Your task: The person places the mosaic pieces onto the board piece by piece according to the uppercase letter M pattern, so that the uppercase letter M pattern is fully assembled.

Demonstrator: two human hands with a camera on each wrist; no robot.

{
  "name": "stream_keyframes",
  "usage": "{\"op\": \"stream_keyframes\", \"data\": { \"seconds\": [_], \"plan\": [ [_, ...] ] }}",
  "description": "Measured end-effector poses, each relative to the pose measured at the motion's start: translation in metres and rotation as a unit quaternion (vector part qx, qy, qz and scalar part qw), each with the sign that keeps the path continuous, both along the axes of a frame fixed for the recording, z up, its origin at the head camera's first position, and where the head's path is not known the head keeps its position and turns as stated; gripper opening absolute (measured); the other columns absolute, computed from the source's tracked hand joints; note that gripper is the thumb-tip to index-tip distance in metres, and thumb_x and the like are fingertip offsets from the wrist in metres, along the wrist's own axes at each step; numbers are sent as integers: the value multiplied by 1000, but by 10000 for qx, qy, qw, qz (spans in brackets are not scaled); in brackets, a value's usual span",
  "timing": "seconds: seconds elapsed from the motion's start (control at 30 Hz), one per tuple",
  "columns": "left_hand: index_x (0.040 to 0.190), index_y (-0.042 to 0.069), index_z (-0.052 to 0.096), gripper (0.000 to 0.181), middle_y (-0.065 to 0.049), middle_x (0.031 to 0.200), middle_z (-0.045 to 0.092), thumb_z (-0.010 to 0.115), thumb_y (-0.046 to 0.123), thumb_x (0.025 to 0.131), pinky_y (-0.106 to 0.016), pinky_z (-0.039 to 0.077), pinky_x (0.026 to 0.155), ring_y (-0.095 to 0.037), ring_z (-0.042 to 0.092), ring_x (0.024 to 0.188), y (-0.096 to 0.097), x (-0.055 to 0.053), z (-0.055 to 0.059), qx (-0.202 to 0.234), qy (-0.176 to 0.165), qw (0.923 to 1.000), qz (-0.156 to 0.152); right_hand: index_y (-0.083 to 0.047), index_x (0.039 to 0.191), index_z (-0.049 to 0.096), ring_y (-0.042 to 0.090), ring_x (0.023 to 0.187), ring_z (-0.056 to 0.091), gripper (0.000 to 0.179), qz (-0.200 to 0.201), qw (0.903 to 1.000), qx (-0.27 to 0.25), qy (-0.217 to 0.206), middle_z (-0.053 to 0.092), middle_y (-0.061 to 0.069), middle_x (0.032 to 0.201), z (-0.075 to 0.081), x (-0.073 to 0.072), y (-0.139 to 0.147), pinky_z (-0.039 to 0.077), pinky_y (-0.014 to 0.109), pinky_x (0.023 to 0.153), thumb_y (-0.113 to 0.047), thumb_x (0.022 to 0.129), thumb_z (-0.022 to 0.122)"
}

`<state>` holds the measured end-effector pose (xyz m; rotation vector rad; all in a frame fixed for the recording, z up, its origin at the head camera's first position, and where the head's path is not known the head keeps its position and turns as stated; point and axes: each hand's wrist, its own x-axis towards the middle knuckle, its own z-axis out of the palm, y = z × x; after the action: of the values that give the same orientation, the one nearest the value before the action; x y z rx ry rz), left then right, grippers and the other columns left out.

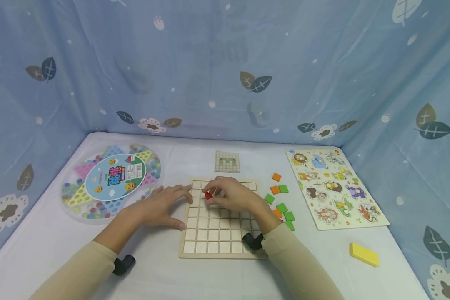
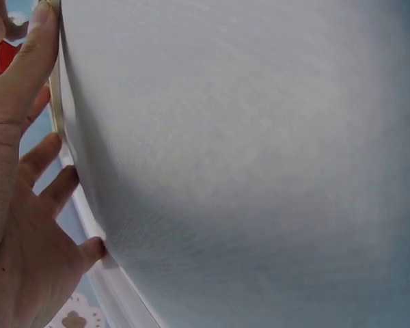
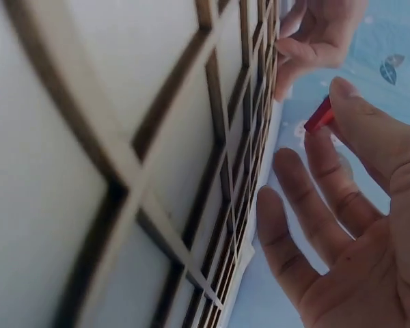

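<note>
A wooden grid board [image 1: 213, 235] with square cells lies on the white table. Over its upper part, my right hand [image 1: 232, 195] pinches a small red tile [image 1: 208, 195] between thumb and index finger. The right wrist view shows the red tile [image 3: 320, 115] held tilted, apart from the board, with the other fingers spread. My left hand [image 1: 161, 208] rests at the board's left edge, fingers extended, thumb and fingertips touching the frame. In the left wrist view the left hand [image 2: 27, 225] has its fingers spread along the board's side.
Loose green tiles [image 1: 283, 188] and orange tiles [image 1: 276, 177] lie right of the board. Behind it is a small pattern card [image 1: 227, 168]. A round Chinese checkers set [image 1: 114, 177] lies left, an animal puzzle board [image 1: 337, 221] right, and a yellow block [image 1: 364, 254] near the front right.
</note>
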<state>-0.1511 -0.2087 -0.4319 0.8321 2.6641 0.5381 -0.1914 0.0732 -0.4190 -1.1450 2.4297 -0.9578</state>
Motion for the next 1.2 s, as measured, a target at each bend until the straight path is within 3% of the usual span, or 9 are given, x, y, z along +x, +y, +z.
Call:
{"op": "stream_keyframes", "data": {
  "seconds": [0.3, 0.57, 0.8, 1.03, 1.2],
  "plan": [
    [127, 35, 52, 66, -5, 168, 32, 79, 67, 76, -77, 18, 116, -37, 32, 151, -1, 1, -1, -80, 7, 10000, 16, -12, 125, 69, 14, 99, 67, 31, -52, 9995, 315, 14, 69, -3, 111, -1, 0, -9, 55, 31, 89, -23, 96, 74],
    [128, 34, 52, 66, -5, 168, 31, 80, 65, 77, -77, 17, 116, -38, 30, 153, -1, 1, -1, -26, -29, 10000, -13, -17, 114, 71, 8, 85, 61, 22, -194, 9967, 756, 212, 68, -9, 96, -3, 0, -17, 53, 28, 79, -29, 96, 74],
    [127, 35, 52, 65, -6, 166, 34, 79, 67, 76, -78, 20, 114, -37, 36, 149, -1, 0, -5, -25, 82, 9999, -52, -19, 106, 70, 8, 75, 57, 20, -383, 9944, 930, 338, 65, -9, 85, -8, 0, -20, 50, 26, 72, -36, 96, 74],
    [127, 35, 52, 65, -5, 167, 32, 78, 67, 77, -79, 18, 114, -37, 33, 151, -1, 0, -4, 41, 36, 10000, -82, -14, 119, 71, 13, 94, 62, 25, -216, 9967, 719, 307, 68, -1, 109, -4, 1, -20, 54, 30, 85, -25, 97, 73],
    [127, 35, 52, 64, -6, 168, 31, 79, 65, 77, -79, 17, 114, -37, 32, 151, -2, 1, -4, 15, 2, 10000, -32, -14, 113, 73, 14, 100, 64, 17, 30, 9968, 699, 384, 71, -2, 109, -6, -1, -22, 54, 30, 89, -18, 97, 73]
  ]
}}
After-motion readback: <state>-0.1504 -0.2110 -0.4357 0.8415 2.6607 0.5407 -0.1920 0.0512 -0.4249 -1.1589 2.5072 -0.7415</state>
